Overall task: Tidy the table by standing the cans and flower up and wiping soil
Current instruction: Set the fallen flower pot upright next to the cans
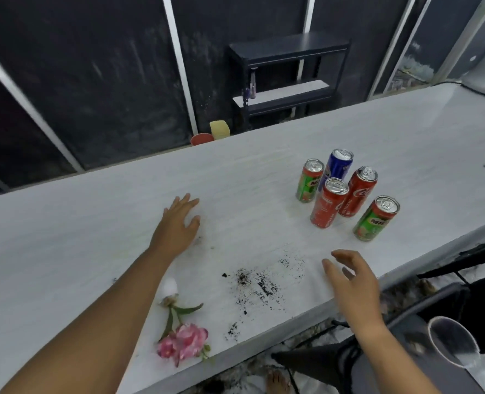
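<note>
Pink flower [183,341] lies flat, soil [259,282] unwiped; five cans [346,191] stand; both hands' fingers [188,203] spread wide, empty.

Five cans [346,191] stand upright beyond the right hand's [352,277] spread fingers [342,255], soil [259,282] lies left of them, and the flower [183,335] lies behind the flat left hand [178,223].

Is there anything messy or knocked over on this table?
Yes. Dark soil is scattered on the white table near its front edge, and the pink flower lies flat on its side left of it. The five cans all stand upright. Both hands are empty.
</note>
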The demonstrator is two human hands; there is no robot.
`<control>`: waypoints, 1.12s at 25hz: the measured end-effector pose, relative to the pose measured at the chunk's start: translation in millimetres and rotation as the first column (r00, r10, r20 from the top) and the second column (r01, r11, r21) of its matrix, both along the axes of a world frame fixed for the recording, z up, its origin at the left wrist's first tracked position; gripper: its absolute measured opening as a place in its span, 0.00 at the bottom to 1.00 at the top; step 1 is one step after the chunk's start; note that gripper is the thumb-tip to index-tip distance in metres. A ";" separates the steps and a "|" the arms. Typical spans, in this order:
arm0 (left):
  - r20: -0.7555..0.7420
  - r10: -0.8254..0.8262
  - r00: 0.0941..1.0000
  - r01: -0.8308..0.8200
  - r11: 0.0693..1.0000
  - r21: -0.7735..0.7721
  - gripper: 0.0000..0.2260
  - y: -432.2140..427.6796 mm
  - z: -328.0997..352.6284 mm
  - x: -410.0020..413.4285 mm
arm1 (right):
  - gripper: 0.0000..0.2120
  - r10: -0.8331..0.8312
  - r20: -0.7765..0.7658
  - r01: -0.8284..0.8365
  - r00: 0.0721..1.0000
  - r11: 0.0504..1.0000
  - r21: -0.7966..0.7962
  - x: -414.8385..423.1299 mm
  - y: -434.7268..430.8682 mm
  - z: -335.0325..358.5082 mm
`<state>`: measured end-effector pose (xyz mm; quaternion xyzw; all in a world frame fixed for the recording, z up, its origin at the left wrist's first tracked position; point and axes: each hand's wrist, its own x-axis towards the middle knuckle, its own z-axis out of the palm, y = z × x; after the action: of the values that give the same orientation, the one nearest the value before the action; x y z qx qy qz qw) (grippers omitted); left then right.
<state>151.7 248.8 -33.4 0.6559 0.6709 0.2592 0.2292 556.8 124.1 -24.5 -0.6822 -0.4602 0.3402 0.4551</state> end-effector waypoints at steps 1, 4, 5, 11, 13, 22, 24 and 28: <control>-0.002 0.054 0.999 -0.054 0.998 -0.008 0.21 -13.5 2.0 -21.6 | 0.07 0.079 -0.001 -0.079 0.997 0.997 -0.014 -17.4 -1.5 3.4; -0.043 0.209 0.977 -0.211 0.975 -0.067 0.21 -76.5 -5.1 -85.3 | 0.06 0.343 -0.025 -0.344 0.939 0.938 -0.047 -81.4 -6.6 13.0; -0.048 0.253 0.966 -0.256 0.963 -0.083 0.22 -99.8 -11.2 -102.2 | 0.06 0.427 -0.046 -0.429 0.903 0.902 -0.047 -101.7 -9.2 15.8; -0.018 0.470 0.882 -0.470 0.882 0.029 0.22 -189.1 -34.3 -147.0 | 0.09 0.778 -0.022 -0.778 0.628 0.628 0.014 -194.4 -13.7 30.4; -0.044 0.455 0.889 -0.453 0.890 0.056 0.22 -194.0 -37.5 -146.6 | 0.10 0.833 0.074 -0.836 0.548 0.549 0.003 -215.9 -1.9 35.5; -0.054 0.485 0.873 -0.477 0.872 0.110 0.20 -186.9 -44.3 -146.4 | 0.15 0.943 0.276 -0.925 0.185 0.262 -0.276 -266.6 43.4 22.0; -0.060 0.488 0.871 -0.480 0.870 0.111 0.20 -186.5 -46.1 -147.2 | 0.12 0.926 0.274 -0.921 0.259 0.322 -0.220 -266.0 45.6 16.7; -0.093 0.486 0.869 -0.475 0.872 0.120 0.20 -185.4 -48.9 -149.0 | 0.09 0.880 0.292 -0.887 0.373 0.431 -0.166 -255.6 49.2 10.0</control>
<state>2.7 63.4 -82.2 0.4926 0.8126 0.2992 0.0861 301.2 173.3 -14.6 -0.3736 -0.8258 0.4041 0.1238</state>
